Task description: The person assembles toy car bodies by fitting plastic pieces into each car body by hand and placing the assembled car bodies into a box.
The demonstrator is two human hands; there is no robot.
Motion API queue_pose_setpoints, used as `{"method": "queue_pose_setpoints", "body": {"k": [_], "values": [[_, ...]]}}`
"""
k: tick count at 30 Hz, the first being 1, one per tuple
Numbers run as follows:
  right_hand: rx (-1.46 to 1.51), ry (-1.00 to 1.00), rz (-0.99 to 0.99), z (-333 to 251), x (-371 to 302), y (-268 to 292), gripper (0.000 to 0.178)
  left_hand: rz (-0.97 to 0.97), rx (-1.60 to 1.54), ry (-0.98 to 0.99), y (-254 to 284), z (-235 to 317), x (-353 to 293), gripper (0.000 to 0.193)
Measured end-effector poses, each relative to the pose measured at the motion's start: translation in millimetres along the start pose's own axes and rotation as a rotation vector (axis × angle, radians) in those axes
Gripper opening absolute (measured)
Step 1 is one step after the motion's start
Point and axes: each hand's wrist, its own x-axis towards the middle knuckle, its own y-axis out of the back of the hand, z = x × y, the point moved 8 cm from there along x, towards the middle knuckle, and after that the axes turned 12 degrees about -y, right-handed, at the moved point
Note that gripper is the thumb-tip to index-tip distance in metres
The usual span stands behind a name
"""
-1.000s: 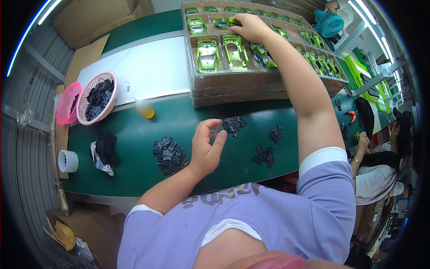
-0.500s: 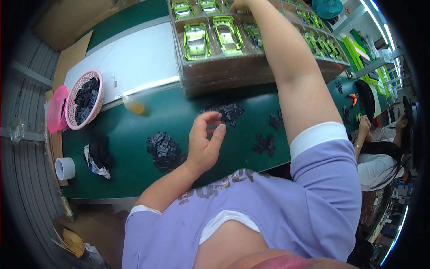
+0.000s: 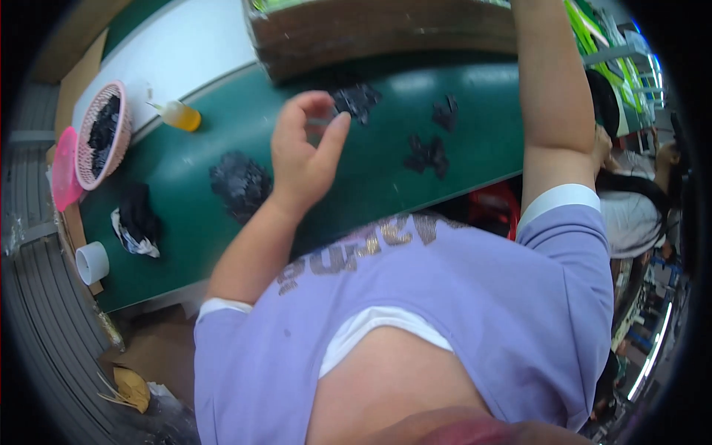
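Note:
Over the green tabletop (image 3: 311, 222) hovers my left hand (image 3: 305, 154), fingers curved and thumb apart, with nothing visible between them. Just past its fingertips lies a pile of small black plastic parts (image 3: 358, 101). A larger heap of black parts (image 3: 239, 184) is beside my left wrist. My right forearm (image 3: 555, 81) stretches forward past the right end of a brown carton (image 3: 386, 33), and its hand is beyond the top edge of the picture. Only slivers of bright green pieces show above the carton's rim.
At left stand a pink basket (image 3: 122, 141) of black parts, a bottle of yellow liquid (image 3: 182, 116), a dark cloth (image 3: 139, 219) and a white ring-shaped roll (image 3: 92, 262). Smaller black clusters (image 3: 427, 156) lie right of centre. A co-worker (image 3: 630, 211) sits at far right.
My right arm has swung to the right, and its hand has left the picture. The view has shifted, so the carton sits higher. My left hand keeps its loose curve.

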Motion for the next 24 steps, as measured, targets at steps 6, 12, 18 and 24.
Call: {"method": "queue_pose_setpoints", "body": {"k": [6,12,18,24], "values": [[-0.324,-0.498,-0.123,173,-133,-13,0.043,-0.035,0.456,-0.747,-21,51,-7,0.090],[-0.140,-0.666,0.063,221,-193,-19,0.027,-0.363,0.578,-0.630,-42,49,-7,0.060],[-0.807,-0.312,0.379,197,-233,34,0.012,-0.677,0.376,-0.076,-35,21,1,0.056],[-1.219,-0.041,0.433,205,-259,10,0.011,-0.912,0.550,-0.087,-44,9,-12,0.058]]}}
